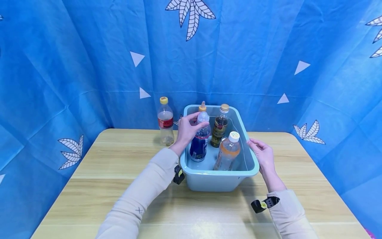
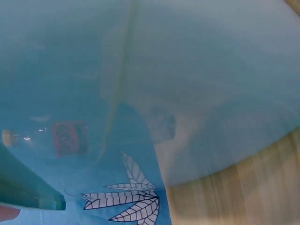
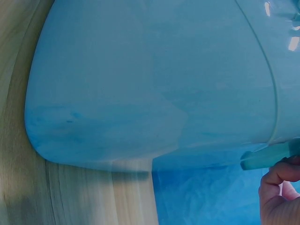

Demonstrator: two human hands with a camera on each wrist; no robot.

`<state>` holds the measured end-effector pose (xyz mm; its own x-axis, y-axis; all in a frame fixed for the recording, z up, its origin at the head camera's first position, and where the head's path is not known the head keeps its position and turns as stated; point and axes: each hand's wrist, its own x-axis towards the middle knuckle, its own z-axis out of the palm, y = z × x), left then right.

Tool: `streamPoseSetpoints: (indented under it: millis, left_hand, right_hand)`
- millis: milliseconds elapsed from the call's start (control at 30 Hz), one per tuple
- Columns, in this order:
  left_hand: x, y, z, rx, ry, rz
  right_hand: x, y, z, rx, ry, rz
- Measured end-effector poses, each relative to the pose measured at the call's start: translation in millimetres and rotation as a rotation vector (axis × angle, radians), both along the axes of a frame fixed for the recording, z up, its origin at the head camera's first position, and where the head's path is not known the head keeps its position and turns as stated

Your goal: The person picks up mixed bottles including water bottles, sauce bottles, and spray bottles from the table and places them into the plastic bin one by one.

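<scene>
A light blue plastic basin (image 1: pixel 209 182) stands on the wooden table with several bottles inside. My left hand (image 1: pixel 185 131) reaches over its left rim and pinches the top of a clear bottle with a dark blue label (image 1: pixel 199 146), thumb in front. An orange tip (image 1: pixel 202 107) shows just behind that bottle's translucent top. My right hand (image 1: pixel 264 154) pinches the basin's right rim; the right wrist view shows the curled fingers (image 3: pixel 274 183) at this rim. In the left wrist view the basin's wall (image 2: pixel 197 84) fills most of the picture, with a fingertip (image 2: pixel 7 213) at the lower left.
Inside the basin, a bottle of dark liquid (image 1: pixel 220 127) stands at the back and a white-capped bottle with an orange band (image 1: pixel 229 151) leans at the front right. Outside, left of the basin, stands a yellow-capped bottle with a red label (image 1: pixel 165 123). A blue curtain (image 1: pixel 253 66) hangs behind the table.
</scene>
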<state>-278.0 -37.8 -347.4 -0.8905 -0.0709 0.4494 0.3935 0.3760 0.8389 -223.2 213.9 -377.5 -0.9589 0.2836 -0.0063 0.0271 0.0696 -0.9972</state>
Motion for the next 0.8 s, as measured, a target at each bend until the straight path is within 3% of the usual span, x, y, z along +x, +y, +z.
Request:
streamPoseSetpoints:
  millis: [800]
  left_hand:
    - [-1.1, 0.5, 0.7, -0.014, -0.019, -0.018]
  right_hand:
    - [-0.4, -0.8, -2.9, -0.007, 0.012, -0.004]
